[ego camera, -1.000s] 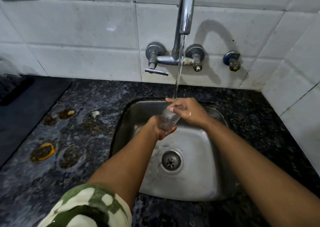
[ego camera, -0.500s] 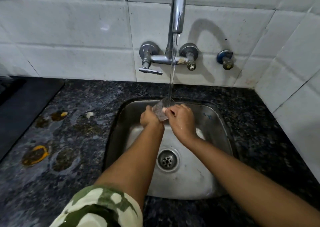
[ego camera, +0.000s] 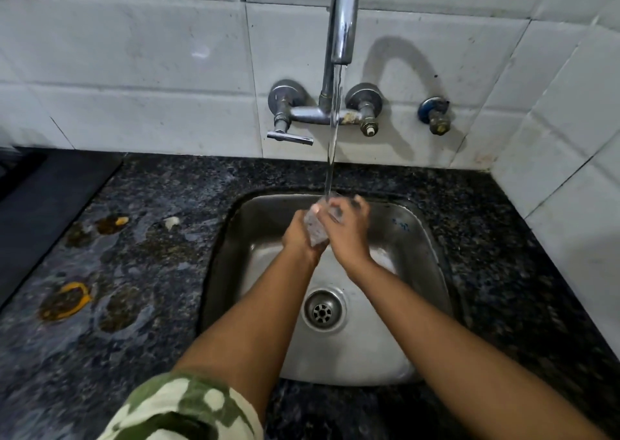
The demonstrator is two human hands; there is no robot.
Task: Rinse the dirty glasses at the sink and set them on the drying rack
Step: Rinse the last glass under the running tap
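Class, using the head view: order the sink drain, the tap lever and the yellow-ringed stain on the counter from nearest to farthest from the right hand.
From the right hand:
1. Sink drain, just below it in the basin.
2. Tap lever, up on the wall, slightly left.
3. Yellow-ringed stain, far left on the counter.

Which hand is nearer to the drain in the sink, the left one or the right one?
Roughly equal, the right perhaps slightly nearer. The right hand is above the drain and a little to its right; the left hand is above it to the left. Both grip the glass under the water.
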